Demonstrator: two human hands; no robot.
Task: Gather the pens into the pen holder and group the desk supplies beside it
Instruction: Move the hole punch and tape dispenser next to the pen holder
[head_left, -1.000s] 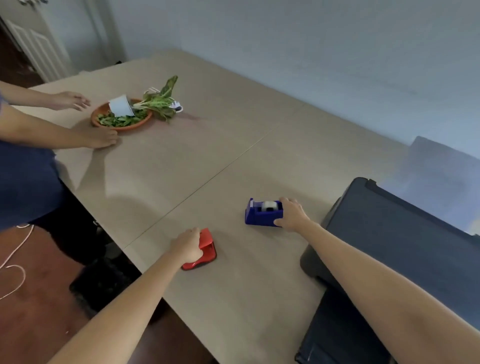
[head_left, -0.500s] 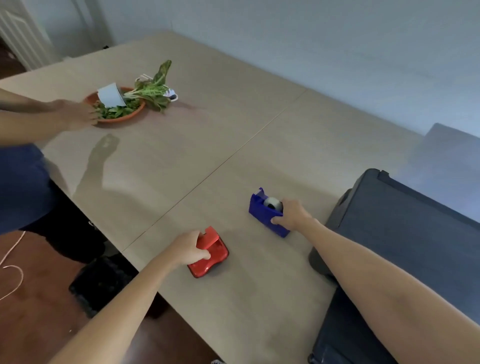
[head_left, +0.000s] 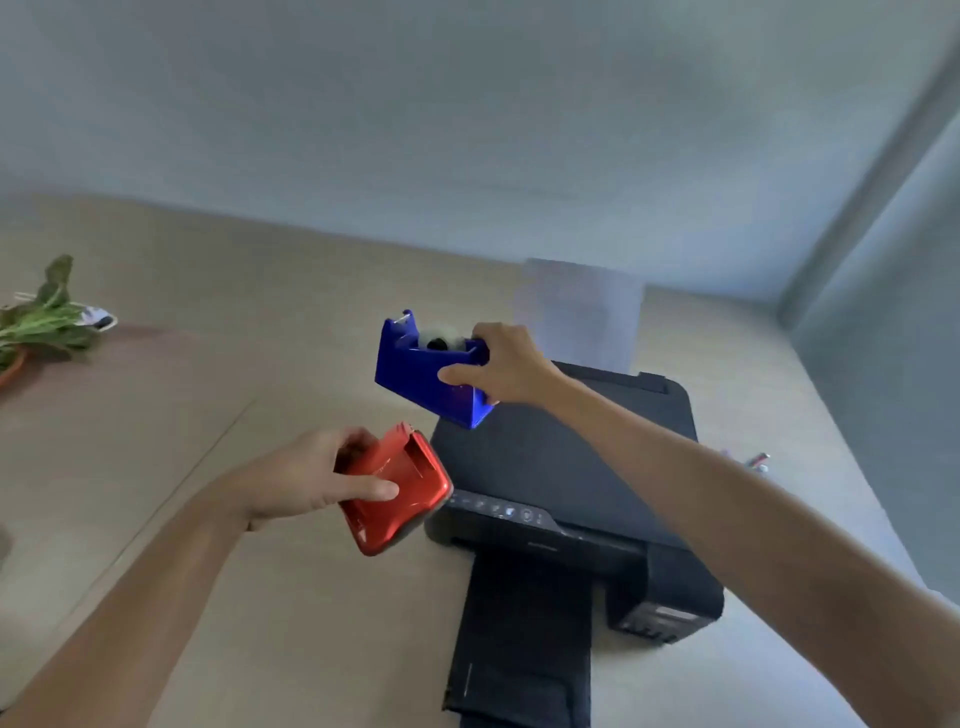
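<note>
My right hand (head_left: 501, 364) grips a blue tape dispenser (head_left: 423, 371) by its rear end and holds it in the air over the left edge of a black printer. My left hand (head_left: 306, 475) holds a red desk tool, likely a hole punch or stapler (head_left: 397, 491), tilted and lifted off the table just left of the printer's front. Past my right forearm, at the right of the table, small pen-like tips (head_left: 756, 461) show. No pen holder is in view.
A black printer (head_left: 566, 467) with an extended front tray and paper in its rear feed stands on the beige table (head_left: 182, 415). Leafy greens in an orange bowl (head_left: 36, 325) sit at the far left. Walls close the table's back and right sides.
Both hands have lifted their items off the table and carried them right toward the printer. The view has swung right, so the other person is out of sight.
</note>
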